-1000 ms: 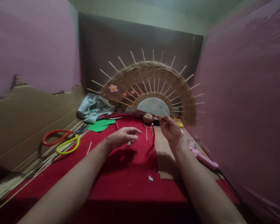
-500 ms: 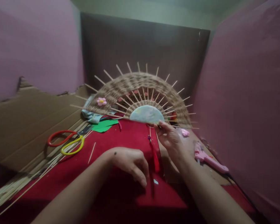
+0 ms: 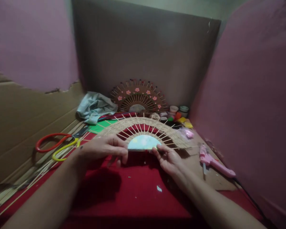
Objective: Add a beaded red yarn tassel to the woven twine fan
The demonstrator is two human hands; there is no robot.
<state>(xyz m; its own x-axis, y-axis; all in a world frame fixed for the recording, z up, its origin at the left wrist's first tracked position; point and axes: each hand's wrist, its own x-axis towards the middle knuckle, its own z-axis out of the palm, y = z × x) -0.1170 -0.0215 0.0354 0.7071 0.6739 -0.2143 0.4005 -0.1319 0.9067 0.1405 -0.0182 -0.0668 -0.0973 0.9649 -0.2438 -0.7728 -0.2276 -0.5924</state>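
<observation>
A half-round woven fan (image 3: 133, 121) with thin sticks jutting from its rim hangs low over the red cloth. At its base is a pale blue half-disc (image 3: 144, 142). My right hand (image 3: 168, 157) pinches the lower edge of this half-disc near its right corner, thumb on top. My left hand (image 3: 107, 149) is at the fan's left end and covers part of it. Its fingers are loosely bent downward and apart, slightly blurred, with nothing visible between them.
Red-and-yellow scissors (image 3: 53, 143) and thin sticks (image 3: 26, 181) lie left, beside cardboard (image 3: 33, 117). A pink glue gun (image 3: 215, 163) with a cord lies right. Behind stand a flowered fan (image 3: 138, 92), a crumpled cloth (image 3: 95, 106), small tubs (image 3: 183, 110) and green sheet (image 3: 100, 126).
The fan has come down from a raised position and tipped flatter, showing the fan behind. My left hand has moved up and left to the fan's left end. The right hand keeps its pinch.
</observation>
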